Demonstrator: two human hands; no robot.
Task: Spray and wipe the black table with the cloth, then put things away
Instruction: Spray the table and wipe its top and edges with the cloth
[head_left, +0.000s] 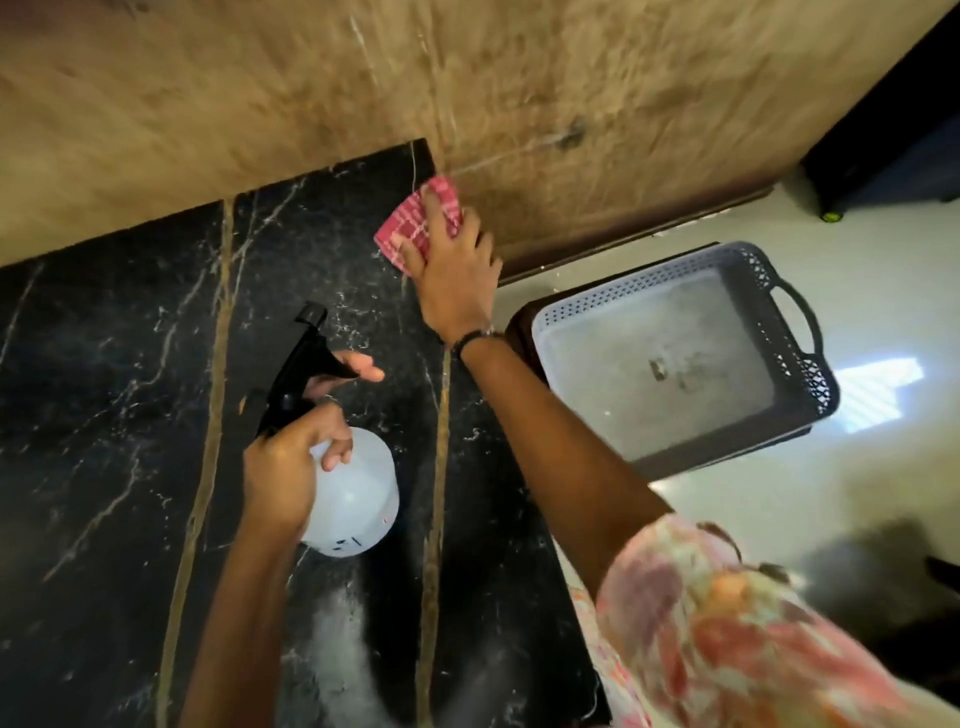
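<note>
The black marble table (114, 395) with gold seams fills the left and centre of the head view. My right hand (452, 275) presses a folded red checked cloth (415, 221) flat on the table's far right corner, next to the wall. My left hand (291, 467) grips the neck of a white spray bottle (358, 499) with a black trigger head (301, 364), held just above the table's middle; the index finger reaches toward the trigger.
A grey perforated plastic basket (691, 353) with handles sits on a dark stool right of the table, and nothing lies inside it. A brown textured wall (311, 78) runs behind the table. Pale glossy floor (857, 260) lies to the right, with a dark object in the far corner.
</note>
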